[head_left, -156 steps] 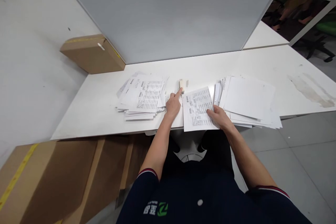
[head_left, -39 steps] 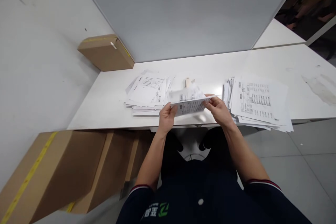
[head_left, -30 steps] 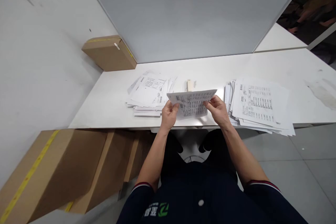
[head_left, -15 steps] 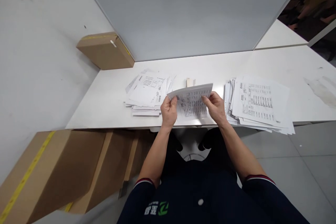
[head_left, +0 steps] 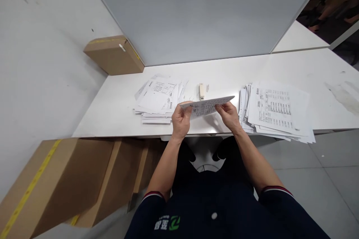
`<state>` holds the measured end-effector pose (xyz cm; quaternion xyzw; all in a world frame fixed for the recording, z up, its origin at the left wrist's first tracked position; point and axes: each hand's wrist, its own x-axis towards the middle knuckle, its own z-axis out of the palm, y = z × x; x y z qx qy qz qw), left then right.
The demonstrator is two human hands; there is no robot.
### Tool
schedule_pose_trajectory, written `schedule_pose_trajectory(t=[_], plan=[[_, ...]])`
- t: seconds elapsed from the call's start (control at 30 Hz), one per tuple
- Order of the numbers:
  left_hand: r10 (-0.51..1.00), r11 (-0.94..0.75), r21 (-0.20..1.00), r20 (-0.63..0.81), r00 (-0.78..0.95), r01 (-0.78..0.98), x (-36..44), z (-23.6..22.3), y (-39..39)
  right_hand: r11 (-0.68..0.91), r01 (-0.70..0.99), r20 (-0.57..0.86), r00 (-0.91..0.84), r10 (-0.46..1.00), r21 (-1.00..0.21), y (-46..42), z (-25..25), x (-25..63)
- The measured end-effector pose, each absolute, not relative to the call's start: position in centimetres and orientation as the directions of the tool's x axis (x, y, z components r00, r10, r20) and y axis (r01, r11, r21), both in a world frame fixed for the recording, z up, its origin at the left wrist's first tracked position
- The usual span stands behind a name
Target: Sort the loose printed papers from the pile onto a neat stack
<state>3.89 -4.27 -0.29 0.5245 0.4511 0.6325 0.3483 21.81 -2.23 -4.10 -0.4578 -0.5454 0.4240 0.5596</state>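
Note:
Between my hands is a stack of printed papers point(head_left: 204, 107), tilted steeply above the table's front edge so that its printed side shows only as a narrow strip. My left hand point(head_left: 181, 120) is closed on its left end, thumb on the printed face. At the right end my right hand point(head_left: 228, 115) pinches the sheets, thumb on the near side. Beyond the papers lies a small beige stapler-like object point(head_left: 201, 92). To the left of my hands is a loose paper pile point(head_left: 158, 95); a larger fanned pile of printed sheets point(head_left: 273, 108) rests by my right hand.
The white table point(head_left: 112, 101) runs along a grey panel point(head_left: 202, 15). A cardboard box point(head_left: 112, 55) stands at its back left corner. Large cardboard boxes point(head_left: 73, 179) with yellow tape are on the lower left. Grey floor tiles point(head_left: 297, 164) show on the right.
The held papers have tipped flatter to my view, with their top edge lower and their right end slightly further right. The beige object behind them now shows fully.

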Motion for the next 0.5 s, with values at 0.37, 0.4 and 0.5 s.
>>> schedule_pose_trajectory(t=[0.37, 0.4, 0.5], plan=[[0.932, -0.253, 0.962, 0.213, -0.295, -0.104, 2.5, -2.1, -3.1, 0.326, 0.541, 0.322, -0.107, 0.941, -0.775, -2.1, -0.3, 24.0], [0.926, -0.263, 0.963, 0.235, -0.295, -0.058, 2.2, -2.0, -3.2, 0.369, 0.632, 0.348, -0.164, 0.923, -0.681, -2.2, 1.0, 24.4], [0.921, -0.270, 0.951, 0.301, -0.247, 0.154, 1.6, -2.0, -4.0, 0.470, 0.814, 0.341, -0.359, 0.869, -0.341, -2.8, 4.5, 24.7]])
